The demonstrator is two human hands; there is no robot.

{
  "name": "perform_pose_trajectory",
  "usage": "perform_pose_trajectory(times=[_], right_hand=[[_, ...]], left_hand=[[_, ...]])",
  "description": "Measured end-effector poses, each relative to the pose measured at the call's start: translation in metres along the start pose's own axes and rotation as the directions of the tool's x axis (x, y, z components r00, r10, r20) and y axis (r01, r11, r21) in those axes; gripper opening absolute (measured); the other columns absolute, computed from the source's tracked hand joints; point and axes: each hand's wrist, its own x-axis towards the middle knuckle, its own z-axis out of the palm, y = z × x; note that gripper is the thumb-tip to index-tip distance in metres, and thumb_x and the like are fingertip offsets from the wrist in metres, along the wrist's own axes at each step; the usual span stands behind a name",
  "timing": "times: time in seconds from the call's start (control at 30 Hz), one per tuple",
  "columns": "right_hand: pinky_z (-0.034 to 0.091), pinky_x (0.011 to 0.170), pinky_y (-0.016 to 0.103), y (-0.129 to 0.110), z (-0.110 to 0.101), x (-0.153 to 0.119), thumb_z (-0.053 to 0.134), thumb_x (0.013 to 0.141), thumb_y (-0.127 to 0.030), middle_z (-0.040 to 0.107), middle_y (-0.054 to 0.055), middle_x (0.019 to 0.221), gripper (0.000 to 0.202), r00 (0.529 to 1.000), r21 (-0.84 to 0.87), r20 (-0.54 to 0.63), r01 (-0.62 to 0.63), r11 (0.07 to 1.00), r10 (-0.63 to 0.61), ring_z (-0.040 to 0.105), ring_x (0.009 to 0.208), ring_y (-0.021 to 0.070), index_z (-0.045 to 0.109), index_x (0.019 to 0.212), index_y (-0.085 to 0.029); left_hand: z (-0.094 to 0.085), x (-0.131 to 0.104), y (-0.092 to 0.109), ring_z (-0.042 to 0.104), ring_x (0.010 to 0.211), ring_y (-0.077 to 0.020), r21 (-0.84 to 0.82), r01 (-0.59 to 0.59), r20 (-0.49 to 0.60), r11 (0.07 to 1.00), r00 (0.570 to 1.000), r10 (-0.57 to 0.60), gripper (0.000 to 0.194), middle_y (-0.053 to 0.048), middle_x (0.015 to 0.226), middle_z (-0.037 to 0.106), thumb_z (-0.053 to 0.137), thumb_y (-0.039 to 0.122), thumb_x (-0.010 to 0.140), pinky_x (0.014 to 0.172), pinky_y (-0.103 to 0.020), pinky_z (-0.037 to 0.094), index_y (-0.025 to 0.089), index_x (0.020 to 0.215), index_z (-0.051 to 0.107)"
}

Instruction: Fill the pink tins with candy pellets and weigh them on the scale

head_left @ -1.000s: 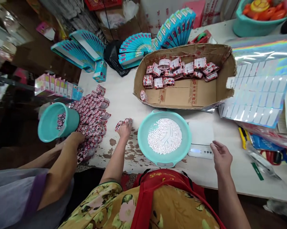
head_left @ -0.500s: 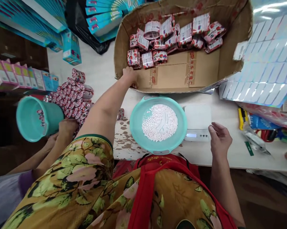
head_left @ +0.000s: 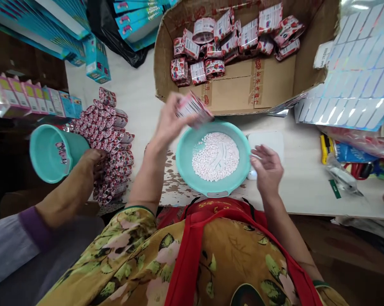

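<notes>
My left hand is closed around a strawberry-print packet with a striped label side, slightly blurred. It holds the packet above the left rim of a turquoise basin, near the front edge of a cardboard box. Small pale pink tablets lie in the basin. By the basin's right rim is my right hand, its fingers apart and nothing in it. Partly behind that hand sits a white scale. Several more strawberry-print packets lie at the back of the box.
A co-worker's hand touches a pile of strawberry-print pieces on the left, beside a turquoise bucket. Silvery boxes are stacked at right. A yellow cutter lies below them. Blue cartons stand at back left.
My left hand has come out of the cardboard box with a packet and moved toward me, over the basin's rim. My right hand has moved left to the basin. The co-worker's arm has shifted.
</notes>
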Motion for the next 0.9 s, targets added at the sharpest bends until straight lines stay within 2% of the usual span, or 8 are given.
perform_pose_trajectory(times=[0.07, 0.13, 0.2, 0.3, 0.43, 0.63, 0.77, 0.9], right_hand=[[0.061, 0.095, 0.042, 0.004, 0.024, -0.009, 0.089, 0.068, -0.046, 0.069, 0.009, 0.131, 0.068, 0.987, 0.074, 0.151, -0.064, 0.995, 0.052, 0.071, 0.111, 0.0241, 0.065, 0.129, -0.027], [0.060, 0.097, 0.042, 0.015, 0.037, -0.017, 0.086, 0.070, -0.049, 0.071, 0.009, 0.126, 0.064, 0.981, 0.064, 0.154, -0.125, 0.990, 0.114, 0.071, 0.109, 0.0241, 0.066, 0.126, -0.025], [0.058, 0.100, 0.043, 0.027, 0.037, -0.023, 0.082, 0.073, -0.049, 0.074, 0.008, 0.118, 0.057, 0.989, 0.013, 0.041, -0.143, 0.990, 0.142, 0.071, 0.106, 0.0235, 0.068, 0.121, -0.022], [0.056, 0.101, 0.042, 0.040, 0.025, -0.030, 0.086, 0.066, -0.046, 0.074, 0.007, 0.113, 0.062, 0.991, -0.073, -0.065, -0.119, 0.990, 0.114, 0.070, 0.105, 0.0234, 0.068, 0.119, -0.020], [0.057, 0.096, 0.040, 0.049, 0.020, -0.037, 0.088, 0.060, -0.047, 0.073, 0.007, 0.105, 0.062, 0.994, -0.184, -0.099, -0.061, 0.981, 0.043, 0.070, 0.098, 0.0226, 0.069, 0.111, -0.018], [0.058, 0.095, 0.039, 0.054, 0.028, -0.043, 0.085, 0.061, -0.052, 0.072, 0.007, 0.103, 0.063, 0.968, -0.167, -0.251, -0.027, 0.986, -0.017, 0.069, 0.095, 0.0209, 0.067, 0.111, -0.018], [0.058, 0.097, 0.041, 0.048, 0.020, -0.043, 0.084, 0.064, -0.053, 0.071, 0.008, 0.105, 0.063, 0.955, -0.069, -0.292, -0.078, 0.995, 0.055, 0.069, 0.099, 0.0219, 0.066, 0.112, -0.017], [0.059, 0.095, 0.043, 0.049, 0.020, -0.037, 0.081, 0.064, -0.054, 0.071, 0.007, 0.105, 0.063, 0.917, 0.096, -0.360, -0.144, 0.985, 0.169, 0.070, 0.097, 0.0215, 0.065, 0.111, -0.016]], left_hand=[[0.031, -0.062, 0.009, 0.070, 0.091, -0.0207, -0.271, 0.105, 0.255, 0.957, 0.966, -0.034, 0.043, -0.003, 0.099, 0.067, 0.076, 0.048, 0.085, 0.081, -0.039, 0.060, 0.021, 0.112, 0.055], [0.069, -0.099, 0.004, 0.069, 0.088, -0.0206, -0.374, 0.212, 0.407, 0.903, 0.912, -0.046, 0.045, -0.004, 0.099, 0.068, 0.076, 0.053, 0.083, 0.078, -0.036, 0.059, 0.021, 0.109, 0.058], [0.100, -0.104, -0.013, 0.067, 0.101, -0.0230, -0.336, 0.192, 0.370, 0.922, 0.927, -0.059, 0.039, -0.009, 0.110, 0.069, 0.062, 0.055, 0.093, 0.088, -0.038, 0.057, 0.021, 0.112, 0.060], [0.121, -0.076, -0.049, 0.050, 0.133, -0.0292, 0.058, 0.036, 0.256, 0.998, 0.965, -0.049, 0.032, -0.013, 0.138, 0.060, 0.050, 0.042, 0.101, 0.113, -0.048, 0.040, 0.021, 0.122, 0.062], [0.119, -0.061, -0.079, 0.038, 0.140, -0.0365, 0.546, -0.192, 0.465, 0.816, 0.879, -0.104, 0.033, -0.017, 0.151, 0.049, 0.049, 0.028, 0.100, 0.116, -0.056, 0.030, 0.018, 0.128, 0.063], [0.078, -0.134, -0.086, 0.049, 0.125, -0.0316, 0.622, -0.286, 0.638, 0.729, 0.724, -0.260, 0.034, -0.016, 0.133, 0.058, 0.042, 0.031, 0.102, 0.109, -0.046, 0.040, 0.018, 0.123, 0.065], [0.063, -0.141, -0.092, 0.042, 0.136, -0.0376, 0.708, -0.188, 0.496, 0.681, 0.818, -0.290, 0.044, -0.021, 0.153, 0.044, 0.041, 0.037, 0.103, 0.111, -0.050, 0.037, 0.016, 0.139, 0.055], [0.077, -0.137, -0.093, 0.044, 0.134, -0.0438, 0.774, -0.105, 0.439, 0.625, 0.800, -0.409, 0.058, -0.027, 0.148, 0.047, 0.052, 0.051, 0.098, 0.112, -0.056, 0.034, 0.013, 0.142, 0.052]])
